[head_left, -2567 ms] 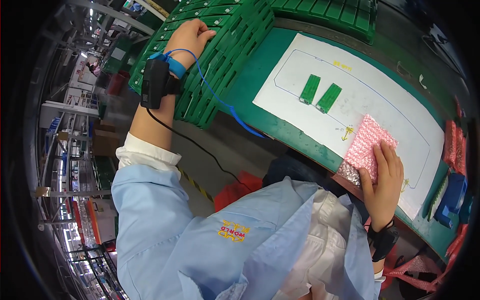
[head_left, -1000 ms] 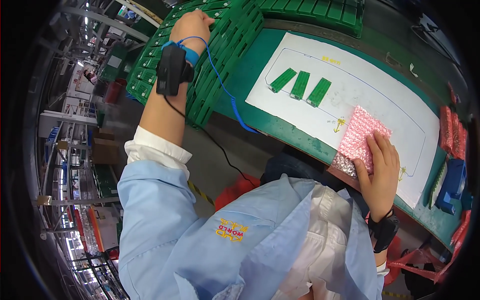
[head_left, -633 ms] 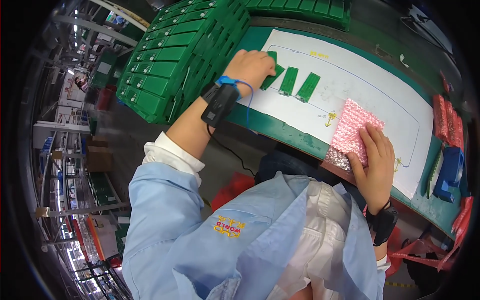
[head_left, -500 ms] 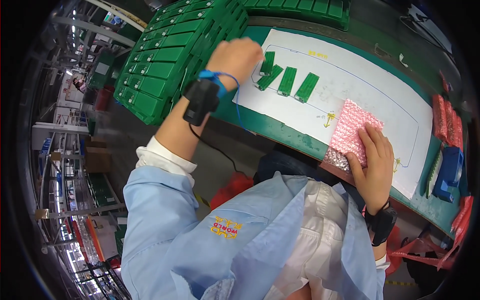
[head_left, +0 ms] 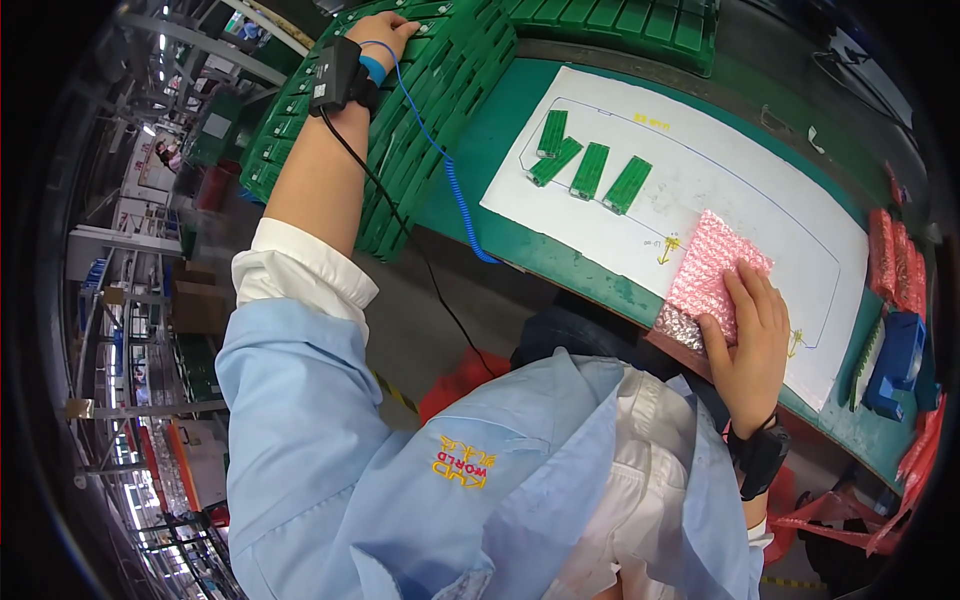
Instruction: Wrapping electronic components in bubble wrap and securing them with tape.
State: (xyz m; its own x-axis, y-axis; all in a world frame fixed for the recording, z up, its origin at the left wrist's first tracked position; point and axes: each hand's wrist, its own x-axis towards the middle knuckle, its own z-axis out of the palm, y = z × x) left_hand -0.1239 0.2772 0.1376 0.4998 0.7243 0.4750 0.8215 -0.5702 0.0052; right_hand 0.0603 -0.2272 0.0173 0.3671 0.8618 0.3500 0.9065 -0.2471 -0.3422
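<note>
My left hand is at the far left, over the top of the stacked green plastic trays. Its fingers are drawn together at a tray's compartments; anything between the fingertips is too small to make out. My right hand lies on a pink bubble-wrap bag at the table's near edge. Its fingers are stretched over the bag, with the thumb apart from them near the bag's clear end. Between my hands, several slim green circuit boards rest on a white sheet, two of them touching or overlapping.
A blue coiled cord and a black cable trail from my left wrist. More green trays stand at the back. On the right are a blue tool-like block and red bubble-wrap packs. The green tabletop ends toward my body.
My left hand has moved left and away from me, from beside the circuit boards to the tray stack. My right hand stays on the bubble-wrap bag. The view has shifted slightly.
</note>
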